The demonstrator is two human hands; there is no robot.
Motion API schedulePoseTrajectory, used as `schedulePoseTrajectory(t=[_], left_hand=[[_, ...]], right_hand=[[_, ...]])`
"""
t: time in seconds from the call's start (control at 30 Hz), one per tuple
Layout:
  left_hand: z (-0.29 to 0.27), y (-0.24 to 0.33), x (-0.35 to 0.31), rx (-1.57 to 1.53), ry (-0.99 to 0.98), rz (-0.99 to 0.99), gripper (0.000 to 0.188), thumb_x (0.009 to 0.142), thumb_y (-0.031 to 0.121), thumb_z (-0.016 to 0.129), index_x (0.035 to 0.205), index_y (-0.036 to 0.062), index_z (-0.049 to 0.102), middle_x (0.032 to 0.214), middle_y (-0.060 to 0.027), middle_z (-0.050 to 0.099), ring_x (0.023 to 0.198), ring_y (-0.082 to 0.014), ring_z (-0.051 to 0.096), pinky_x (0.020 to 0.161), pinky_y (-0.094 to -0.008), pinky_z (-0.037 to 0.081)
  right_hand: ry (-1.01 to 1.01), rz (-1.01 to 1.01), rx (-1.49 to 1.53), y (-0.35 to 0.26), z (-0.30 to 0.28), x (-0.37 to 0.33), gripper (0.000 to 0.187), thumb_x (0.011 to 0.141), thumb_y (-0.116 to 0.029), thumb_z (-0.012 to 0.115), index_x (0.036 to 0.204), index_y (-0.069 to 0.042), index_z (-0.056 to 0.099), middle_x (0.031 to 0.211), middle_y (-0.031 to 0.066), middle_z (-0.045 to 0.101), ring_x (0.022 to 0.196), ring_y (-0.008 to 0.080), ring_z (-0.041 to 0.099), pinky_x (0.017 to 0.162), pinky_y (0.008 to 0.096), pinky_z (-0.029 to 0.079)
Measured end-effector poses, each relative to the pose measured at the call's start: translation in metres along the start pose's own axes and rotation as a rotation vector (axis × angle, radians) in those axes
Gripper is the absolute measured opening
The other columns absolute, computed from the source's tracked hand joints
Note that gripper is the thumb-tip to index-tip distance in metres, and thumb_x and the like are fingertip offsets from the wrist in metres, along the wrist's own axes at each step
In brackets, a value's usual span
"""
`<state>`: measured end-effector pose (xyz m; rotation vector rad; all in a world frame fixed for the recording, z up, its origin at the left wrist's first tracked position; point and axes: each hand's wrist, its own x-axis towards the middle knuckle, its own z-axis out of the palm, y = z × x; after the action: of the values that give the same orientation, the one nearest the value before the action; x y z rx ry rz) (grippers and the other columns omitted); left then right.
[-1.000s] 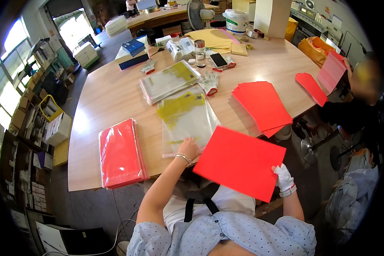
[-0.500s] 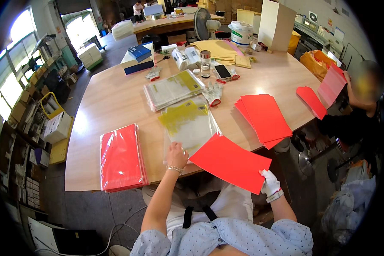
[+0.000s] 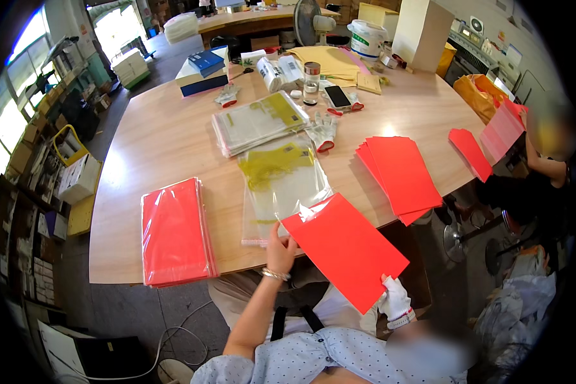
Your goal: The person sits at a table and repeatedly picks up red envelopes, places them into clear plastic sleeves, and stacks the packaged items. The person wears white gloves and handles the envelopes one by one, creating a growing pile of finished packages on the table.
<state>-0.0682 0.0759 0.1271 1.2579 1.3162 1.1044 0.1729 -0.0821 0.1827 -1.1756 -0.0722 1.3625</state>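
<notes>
My left hand (image 3: 280, 253), bare with a bracelet, pinches the near edge of a clear plastic bag (image 3: 278, 198) in front of me. In my right hand (image 3: 395, 301), which wears a white glove, is the near right corner of a red sheet (image 3: 349, 253). The sheet slants over the table's front edge. Shiny film lies over its far left corner, at the bag's mouth. Left of my hands sits a stack of red sheets in clear bags (image 3: 176, 232). Loose red sheets (image 3: 403, 176) lie fanned to the right. More clear bags (image 3: 259, 121) are stacked beyond.
A white work glove (image 3: 322, 131), a phone (image 3: 338, 96) and a glass jar (image 3: 311, 84) lie farther back. Blue boxes (image 3: 206, 64), a fan (image 3: 307, 24) and a white bucket (image 3: 367, 40) stand beyond. At right a person (image 3: 547, 150) handles red sheets.
The red sheet's far left corner has come under the bag's film, and the sheet has turned steeper toward me. My left hand has shifted slightly right, and my right hand lower and nearer.
</notes>
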Motion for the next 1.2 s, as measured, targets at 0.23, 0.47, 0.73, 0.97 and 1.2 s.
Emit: schedulePoseTrajectory(t=[0.23, 0.47, 0.73, 0.97, 1.2], left_hand=[[0.085, -0.102, 0.001, -0.156, -0.19, 0.039, 0.054, 0.087, 0.004, 0.055, 0.131, 0.0022, 0.024, 0.101, -0.0114, 0.06, 0.089, -0.0163, 0.059, 0.07, -0.0301, 0.05], [0.103, -0.14, -0.093, 0.181, -0.229, -0.009, 0.03, 0.09, 0.012, 0.051, 0.117, 0.0008, 0.043, 0.105, -0.0109, 0.061, 0.093, -0.0174, 0.06, 0.072, -0.0321, 0.051], [0.074, -0.12, -0.081, -0.399, -0.293, -0.336, 0.03, 0.09, 0.008, 0.05, 0.119, 0.0017, 0.052, 0.117, -0.0102, 0.057, 0.102, -0.0204, 0.058, 0.079, -0.0339, 0.052], [-0.001, -0.097, -0.088, -0.599, -0.056, -0.349, 0.036, 0.093, 0.023, 0.048, 0.118, -0.0005, 0.055, 0.113, -0.0085, 0.061, 0.108, -0.0175, 0.055, 0.083, -0.0307, 0.046], [-0.012, -0.092, -0.093, -0.528, -0.104, -0.492, 0.037, 0.094, 0.029, 0.043, 0.106, -0.0009, 0.061, 0.106, -0.0087, 0.064, 0.094, -0.0168, 0.061, 0.079, -0.0309, 0.048]], right_hand=[[-0.158, 0.171, -0.129, 0.017, -0.016, -0.024, 0.018, 0.093, -0.026, 0.048, 0.093, -0.009, 0.053, 0.056, -0.0032, 0.046, 0.043, 0.0062, 0.04, 0.043, 0.0217, 0.034], [-0.339, 0.273, 0.03, 0.045, 0.003, 0.01, 0.014, 0.096, -0.018, 0.043, 0.103, -0.008, 0.049, 0.09, 0.0058, 0.055, 0.069, 0.0158, 0.053, 0.066, 0.0344, 0.048], [-0.434, 0.339, 0.255, 0.063, 0.045, 0.084, 0.018, 0.093, -0.021, 0.049, 0.1, -0.004, 0.048, 0.092, 0.0147, 0.059, 0.087, 0.03, 0.061, 0.08, 0.0438, 0.052], [-0.679, 0.228, -0.44, 0.052, 0.047, 0.07, 0.019, 0.093, -0.019, 0.049, 0.098, -0.001, 0.056, 0.085, 0.0056, 0.062, 0.066, 0.0127, 0.06, 0.063, 0.028, 0.05], [-0.653, -1.049, -1.468, 0.092, 0.1, 0.053, 0.016, 0.069, -0.017, 0.065, 0.08, -0.008, 0.058, 0.081, 0.0082, 0.05, 0.078, 0.0281, 0.056, 0.064, 0.0387, 0.049]])
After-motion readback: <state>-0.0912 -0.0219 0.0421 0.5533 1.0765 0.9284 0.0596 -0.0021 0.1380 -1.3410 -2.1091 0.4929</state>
